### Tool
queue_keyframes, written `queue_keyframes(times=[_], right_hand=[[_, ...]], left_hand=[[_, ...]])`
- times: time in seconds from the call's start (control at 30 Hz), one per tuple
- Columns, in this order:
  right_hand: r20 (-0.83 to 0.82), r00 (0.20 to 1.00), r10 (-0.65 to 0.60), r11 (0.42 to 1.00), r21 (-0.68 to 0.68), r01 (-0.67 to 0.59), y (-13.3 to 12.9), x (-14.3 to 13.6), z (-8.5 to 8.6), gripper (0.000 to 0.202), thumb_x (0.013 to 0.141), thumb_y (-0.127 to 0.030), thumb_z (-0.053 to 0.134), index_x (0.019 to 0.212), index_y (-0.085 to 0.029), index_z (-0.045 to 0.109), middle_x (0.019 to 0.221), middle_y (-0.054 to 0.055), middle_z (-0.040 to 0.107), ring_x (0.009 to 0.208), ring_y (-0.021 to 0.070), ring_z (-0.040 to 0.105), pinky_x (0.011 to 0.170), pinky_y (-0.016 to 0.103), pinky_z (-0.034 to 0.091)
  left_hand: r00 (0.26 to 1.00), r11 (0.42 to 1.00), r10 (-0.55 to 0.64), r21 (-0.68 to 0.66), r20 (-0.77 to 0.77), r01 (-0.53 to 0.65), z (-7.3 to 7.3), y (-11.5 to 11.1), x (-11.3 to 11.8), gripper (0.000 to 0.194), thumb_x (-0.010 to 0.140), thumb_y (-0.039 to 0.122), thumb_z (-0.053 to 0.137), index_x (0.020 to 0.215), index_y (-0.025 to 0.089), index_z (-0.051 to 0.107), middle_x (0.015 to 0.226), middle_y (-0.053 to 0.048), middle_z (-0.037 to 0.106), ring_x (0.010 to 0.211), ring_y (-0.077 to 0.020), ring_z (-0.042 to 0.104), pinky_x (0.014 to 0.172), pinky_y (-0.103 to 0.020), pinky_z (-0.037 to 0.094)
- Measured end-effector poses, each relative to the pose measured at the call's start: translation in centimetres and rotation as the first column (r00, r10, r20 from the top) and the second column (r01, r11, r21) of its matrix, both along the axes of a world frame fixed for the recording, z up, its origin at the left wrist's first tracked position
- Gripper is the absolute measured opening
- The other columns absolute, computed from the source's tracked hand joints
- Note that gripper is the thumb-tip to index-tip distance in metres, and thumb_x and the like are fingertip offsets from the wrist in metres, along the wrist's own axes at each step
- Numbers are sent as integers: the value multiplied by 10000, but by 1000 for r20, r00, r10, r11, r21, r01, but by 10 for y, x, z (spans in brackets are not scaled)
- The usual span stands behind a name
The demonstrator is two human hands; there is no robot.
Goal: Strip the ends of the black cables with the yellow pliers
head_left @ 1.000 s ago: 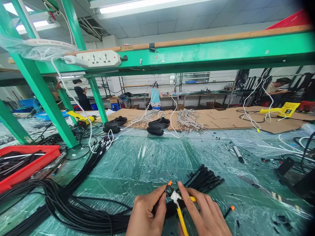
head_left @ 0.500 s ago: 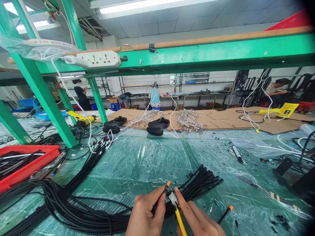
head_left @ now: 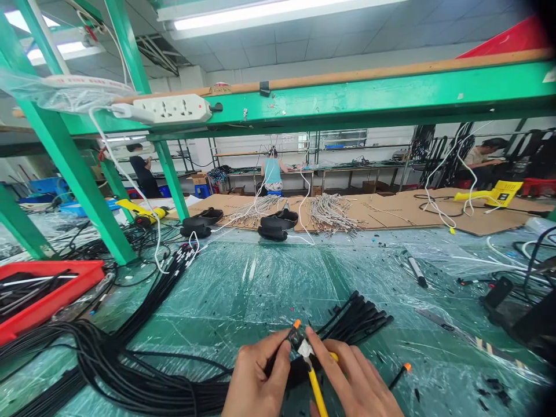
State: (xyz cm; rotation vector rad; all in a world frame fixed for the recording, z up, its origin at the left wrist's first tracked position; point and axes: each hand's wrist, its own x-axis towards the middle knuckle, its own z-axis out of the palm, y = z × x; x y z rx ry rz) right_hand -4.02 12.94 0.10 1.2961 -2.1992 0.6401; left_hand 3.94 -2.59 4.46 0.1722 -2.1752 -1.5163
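Between finger and thumb, my left hand (head_left: 259, 370) pinches a black cable whose orange tip (head_left: 297, 324) sticks up past the fingers. My right hand (head_left: 354, 376) is closed around wire cutters (head_left: 316, 385) with yellow handles, the index finger stretched along the head. The cutters' jaws meet the cable just below the orange tip; whether they bite into it I cannot tell. Under both hands runs a thick bundle of black cables (head_left: 156, 385), and its cut-looking ends (head_left: 358, 318) fan out to the right. Another orange-tipped cable (head_left: 399, 375) lies right of my right hand.
A red tray (head_left: 52, 289) of cables stands at left. Black scraps (head_left: 495, 391) litter the plastic-covered table. Black sandals (head_left: 278, 223) and pale wires (head_left: 332, 213) lie on cardboard behind. A green frame with a power strip (head_left: 174, 108) crosses above; several people work in the background.
My right hand's fingers have spread slightly, and the second yellow handle now shows beside them. The left hand keeps its pinch on the cable, almost unmoved.
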Motion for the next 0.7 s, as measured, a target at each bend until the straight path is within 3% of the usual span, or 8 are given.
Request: queue_keyframes(times=[0.13,0.27,0.37,0.57,0.7], right_hand=[[-51,999,12,997,73,-8,2,-3,1,811,746,-205,522,1490,-216,200,1065,78,601,889,220,589,734,352,556],[-49,998,25,993,119,-19,5,-3,5,848,724,-174,533,1495,-216,182,1069,76,604,879,220,590,725,346,561],[-29,999,32,990,135,-28,5,-2,7,875,713,-146,522,1501,-223,150,1061,70,607,868,221,586,718,341,565],[1,999,51,983,176,-50,5,-3,3,887,736,-110,500,1510,-207,77,973,50,628,809,207,613,698,316,578],[105,988,109,980,157,-125,7,-4,-2,905,729,-66,467,1509,-241,43,949,25,643,769,184,648,647,267,581]], left_hand=[[1000,995,6,-96,-3,-6,-1,1,1,342,906,338,484,1039,162,745,718,-31,702,663,-191,619,726,-252,501],[998,963,52,-261,-37,-60,-3,-1,3,314,906,289,477,1001,160,748,611,-12,640,529,-150,534,530,-206,421],[1000,933,10,-360,-13,-14,0,-4,5,314,918,254,452,1008,156,735,556,1,575,474,-124,451,471,-203,343],[999,921,-21,-388,46,37,4,-7,7,326,935,236,416,1030,153,717,560,8,518,485,-121,411,483,-215,315],[999,930,-9,-367,37,22,2,-5,6,328,928,252,432,994,143,734,563,-1,559,492,-133,471,494,-212,349]])
